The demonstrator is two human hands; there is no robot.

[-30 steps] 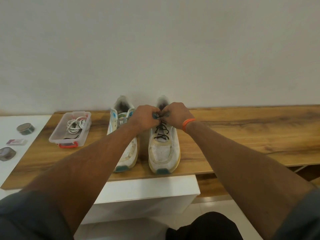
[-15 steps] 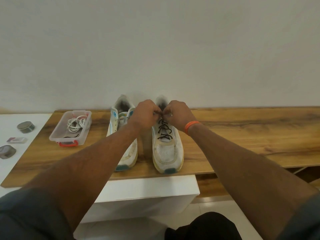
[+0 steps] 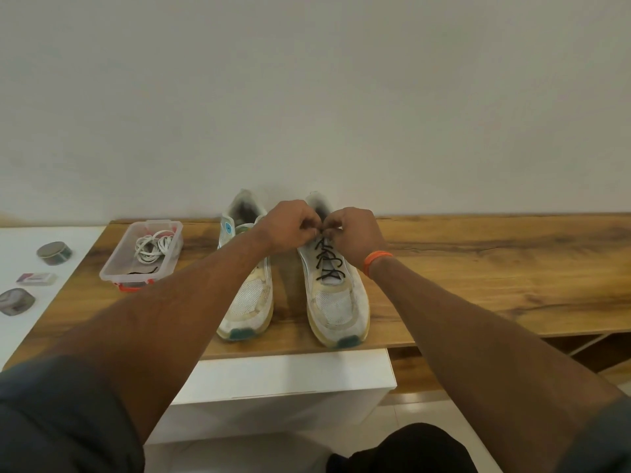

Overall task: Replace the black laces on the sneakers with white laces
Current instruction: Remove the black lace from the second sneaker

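Note:
Two worn white sneakers stand side by side on the wooden shelf (image 3: 478, 268), toes toward me. The right sneaker (image 3: 336, 302) carries a black lace (image 3: 327, 261) crossed up its eyelets. The left sneaker (image 3: 251, 302) is partly behind my left forearm, and its lacing is hidden. My left hand (image 3: 290, 227) and my right hand (image 3: 351, 233) meet at the top of the right sneaker's lacing, fingers curled and pinching the black lace ends. An orange band sits on my right wrist. White laces (image 3: 152, 245) lie coiled in a clear plastic box (image 3: 112, 271) left of the shoes.
A white surface at the far left holds a round tape roll (image 3: 54, 253), a small flat packet (image 3: 37, 278) and a grey rounded object (image 3: 15, 301). A white cabinet (image 3: 290, 380) sits below the shelf's front edge. The wall stands right behind the sneakers.
Both hands have lifted slightly and moved back toward the shoe's collar, so more of the black lacing shows below them. The right sneaker has shifted slightly to the right.

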